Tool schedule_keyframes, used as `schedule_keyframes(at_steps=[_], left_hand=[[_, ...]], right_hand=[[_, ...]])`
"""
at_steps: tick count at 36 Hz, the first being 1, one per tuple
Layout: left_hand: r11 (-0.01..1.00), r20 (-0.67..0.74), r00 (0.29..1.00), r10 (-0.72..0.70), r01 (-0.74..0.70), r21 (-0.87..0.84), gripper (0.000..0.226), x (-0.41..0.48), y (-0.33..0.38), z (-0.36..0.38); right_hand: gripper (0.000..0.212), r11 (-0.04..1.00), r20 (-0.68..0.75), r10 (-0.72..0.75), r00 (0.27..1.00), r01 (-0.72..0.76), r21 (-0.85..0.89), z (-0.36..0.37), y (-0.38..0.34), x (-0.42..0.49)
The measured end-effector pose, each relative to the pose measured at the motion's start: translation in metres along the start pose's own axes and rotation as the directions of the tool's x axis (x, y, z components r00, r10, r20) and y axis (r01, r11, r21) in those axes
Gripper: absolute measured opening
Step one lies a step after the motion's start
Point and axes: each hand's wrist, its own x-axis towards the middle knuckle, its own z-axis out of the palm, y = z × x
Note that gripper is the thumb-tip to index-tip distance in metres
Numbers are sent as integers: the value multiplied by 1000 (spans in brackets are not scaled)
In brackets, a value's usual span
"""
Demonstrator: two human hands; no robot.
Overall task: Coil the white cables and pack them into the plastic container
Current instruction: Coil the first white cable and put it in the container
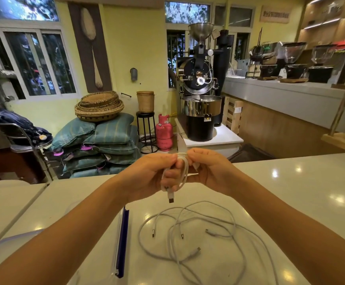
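Two bare hands up over the middle of the glossy white countertop [280, 182], both closed on the same small bundle of coiled white cable [185, 171]. Countertop runs edge to edge across the lower view; near its left edge sits a clear plastic container [13, 239], mostly hidden behind the left forearm, only a translucent rim showing at the near-left corner. Beside it, right of the forearm, a clear lid piece with a dark blue clip edge [122, 243] lies lengthwise, pointing from the near edge toward the far edge.

Loose white cables [198, 233] lie tangled flat on the surface toward the near edge, below the hands and not touching them; several metal-tipped plugs visible among the loops.

Left hand [149, 175]: fingers curled shut around the bundle's left side, thumb pressed near the top wrap. Right hand [210, 171]: fingers pinched closed at the top of the bundle where the cable is wound crosswise. One white USB plug [170, 196] hangs straight down out of the bundle, clear of the surface.

Coiled bundle is in the air, well apart from the container.
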Motion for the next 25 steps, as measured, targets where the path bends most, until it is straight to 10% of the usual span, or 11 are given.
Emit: schedule_keyframes(at_steps=[12, 25], left_hand=[[974, -468, 882, 56, 56, 221, 35, 14, -10, 4], [993, -482, 876, 22, 37, 112, 37, 21, -16, 3]], right_hand=[[49, 996, -85, 83, 993, -84, -9, -4, 2, 6], [17, 965, -50, 10, 999, -23, -262, -1, 5, 2]])
